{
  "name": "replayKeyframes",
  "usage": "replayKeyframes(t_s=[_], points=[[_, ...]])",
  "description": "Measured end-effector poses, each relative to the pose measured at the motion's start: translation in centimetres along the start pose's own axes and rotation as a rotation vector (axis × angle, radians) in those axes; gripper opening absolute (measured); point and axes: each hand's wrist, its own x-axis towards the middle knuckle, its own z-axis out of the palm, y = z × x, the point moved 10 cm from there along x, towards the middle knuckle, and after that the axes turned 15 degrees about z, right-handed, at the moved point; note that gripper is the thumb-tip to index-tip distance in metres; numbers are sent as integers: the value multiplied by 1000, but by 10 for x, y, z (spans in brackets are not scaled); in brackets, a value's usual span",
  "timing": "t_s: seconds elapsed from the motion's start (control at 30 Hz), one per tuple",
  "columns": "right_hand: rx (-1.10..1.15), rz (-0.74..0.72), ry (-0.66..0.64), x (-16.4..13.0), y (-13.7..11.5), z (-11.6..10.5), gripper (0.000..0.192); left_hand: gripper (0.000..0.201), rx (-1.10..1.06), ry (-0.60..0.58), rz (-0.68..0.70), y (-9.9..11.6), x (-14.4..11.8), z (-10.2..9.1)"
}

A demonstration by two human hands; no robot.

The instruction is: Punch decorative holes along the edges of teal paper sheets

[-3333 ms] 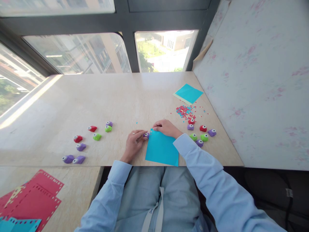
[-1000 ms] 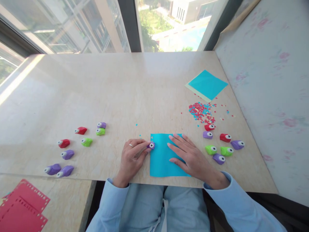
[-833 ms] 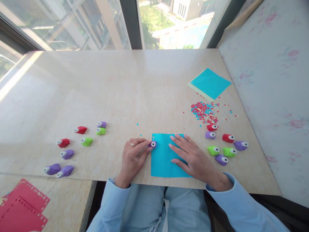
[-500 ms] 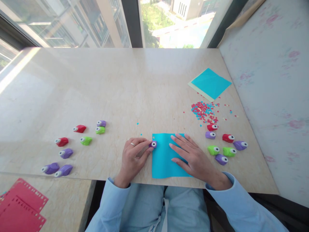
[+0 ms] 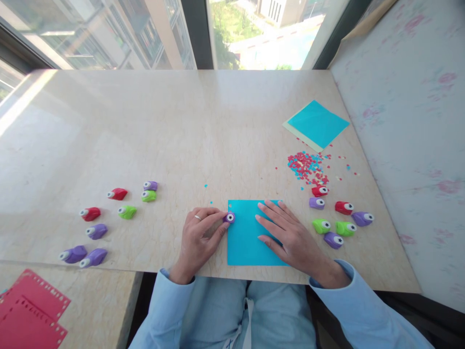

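Note:
A purple craft punch (image 5: 230, 218) with a black star on its white button sits at the left edge of the blue paper (image 5: 243, 247). My left hand (image 5: 203, 236) pinches this punch between thumb and fingers. Close to the paper's top left corner, just above the punch, a small punched mark shows. My right hand (image 5: 286, 235) lies flat on the right part of the sheet with its fingers spread, hiding some of that side. Two tiny blue paper bits (image 5: 206, 186) lie on the table beyond my left hand.
Several red, green and purple punches stand at the left, one a purple punch (image 5: 96, 231), and more at the right, including a green punch (image 5: 345, 228). Behind those is a confetti pile (image 5: 308, 166), then stacked blue sheets (image 5: 318, 123). Punched red sheets (image 5: 32, 310) lie lower left.
The blue paper lies flatter, its slight ripple gone. My left hand keeps hold of the punch at the left edge, and my right hand stays on the sheet. The view has shifted slightly.

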Motion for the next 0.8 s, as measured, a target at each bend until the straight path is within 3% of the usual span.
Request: replayKeyframes(t_s=[0.3,0.53,0.6,0.7,0.8], points=[[34,7,2,-1,1,0,43,24,-7,11,-26,-2,-1,0],[247,47,111,-2,12,-17,45,22,-194,158,-229,-17,-9,-16],[310,88,153,-2,18,-24,42,17,-192,103,-318,-23,-6,-19],[362,136,199,-2,24,-30,37,34,-241,-99,-461,-29,3,-11],[382,152,230,-3,25,-33,32,40,-433,-299,-591,-30,8,5]])
